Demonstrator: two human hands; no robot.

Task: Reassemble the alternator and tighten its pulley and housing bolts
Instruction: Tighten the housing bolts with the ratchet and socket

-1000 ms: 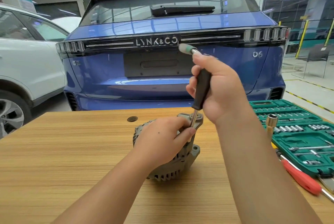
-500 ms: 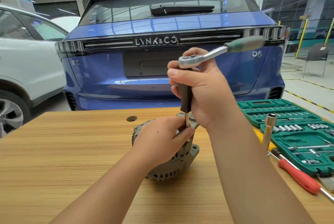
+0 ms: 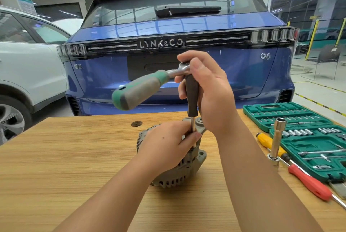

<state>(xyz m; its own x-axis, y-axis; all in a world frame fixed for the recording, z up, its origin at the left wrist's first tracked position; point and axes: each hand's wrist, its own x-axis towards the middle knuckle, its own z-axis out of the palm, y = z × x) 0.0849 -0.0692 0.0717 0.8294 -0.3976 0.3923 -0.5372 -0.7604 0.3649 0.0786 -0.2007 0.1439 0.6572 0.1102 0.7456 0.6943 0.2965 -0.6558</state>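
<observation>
A grey alternator (image 3: 184, 170) stands on its edge in the middle of the wooden table (image 3: 65, 166). My left hand (image 3: 164, 145) grips its top and steadies the thin metal shaft of a driver. My right hand (image 3: 209, 91) is closed around the driver's black handle (image 3: 192, 96), held upright over the housing edge. A ratchet (image 3: 142, 87) with a green and grey handle sits on the driver's top and sticks out to the left. The driver's tip is hidden behind my left fingers.
An open green socket case (image 3: 292, 117) lies at the right of the table. Beside it stand a tall chrome socket (image 3: 277, 141), a yellow screwdriver (image 3: 267, 142) and a red-handled screwdriver (image 3: 309, 183). A blue car (image 3: 168, 25) is parked just beyond the table's far edge.
The ratchet handle has swung round from pointing right to pointing left and toward me. My right hand has stayed on the black handle, and my left hand has stayed on the alternator.
</observation>
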